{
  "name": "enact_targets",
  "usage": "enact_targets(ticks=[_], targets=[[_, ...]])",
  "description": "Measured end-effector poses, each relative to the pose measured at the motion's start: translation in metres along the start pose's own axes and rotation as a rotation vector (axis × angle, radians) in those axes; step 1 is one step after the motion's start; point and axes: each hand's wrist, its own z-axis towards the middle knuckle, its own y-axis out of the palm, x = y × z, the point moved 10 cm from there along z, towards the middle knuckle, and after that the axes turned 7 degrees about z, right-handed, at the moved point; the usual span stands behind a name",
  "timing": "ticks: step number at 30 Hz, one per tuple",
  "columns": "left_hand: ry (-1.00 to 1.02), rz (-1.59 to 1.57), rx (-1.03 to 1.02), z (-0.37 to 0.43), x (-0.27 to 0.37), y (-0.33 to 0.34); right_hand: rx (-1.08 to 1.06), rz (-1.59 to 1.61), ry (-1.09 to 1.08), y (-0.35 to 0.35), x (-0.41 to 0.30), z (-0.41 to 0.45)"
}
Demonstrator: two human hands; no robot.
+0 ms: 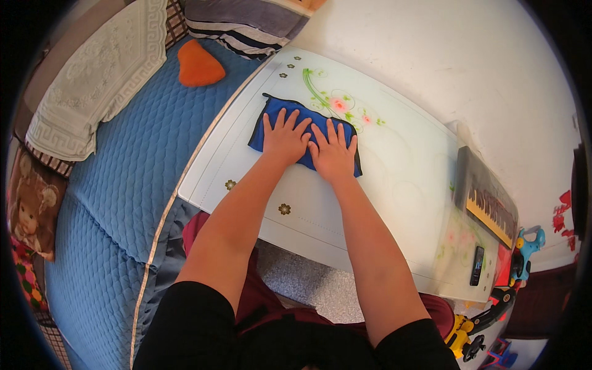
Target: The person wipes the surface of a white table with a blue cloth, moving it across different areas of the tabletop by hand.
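Observation:
A blue cloth [303, 114] with black edging lies spread on a white glass-topped table [393, 203] printed with flowers. My left hand [286, 138] rests palm down on the cloth's left half, fingers spread. On its right half lies my right hand [334, 155], also flat with the fingers apart. The thumbs are close together near the middle of the cloth. Neither hand is closed around anything. Parts of the cloth are hidden beneath both palms.
Along the left runs a sofa with a blue quilted cover [115, 180] and an orange cushion [199, 64]. A toy keyboard [488, 199] and a black remote control [477, 266] are at the table's right end. Beyond stand a wall [439, 69] and yellow toy parts [458, 330].

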Motion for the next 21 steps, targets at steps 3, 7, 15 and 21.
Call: enact_targets(ticks=[3,7,15,21], targets=[[-0.017,-0.005,0.0,0.001,0.001,0.002,-0.026,-0.001,0.015,0.004,0.004,0.002],[-0.016,-0.011,-0.015,-0.02,0.01,-0.001,-0.056,0.017,0.026,-0.003,0.003,-0.021],[0.06,-0.083,0.189,-0.109,0.055,-0.024,-0.02,0.011,-0.013,-0.053,-0.009,-0.111],[0.144,-0.129,0.288,-0.181,0.087,-0.049,-0.049,0.017,0.027,-0.089,-0.02,-0.183]])
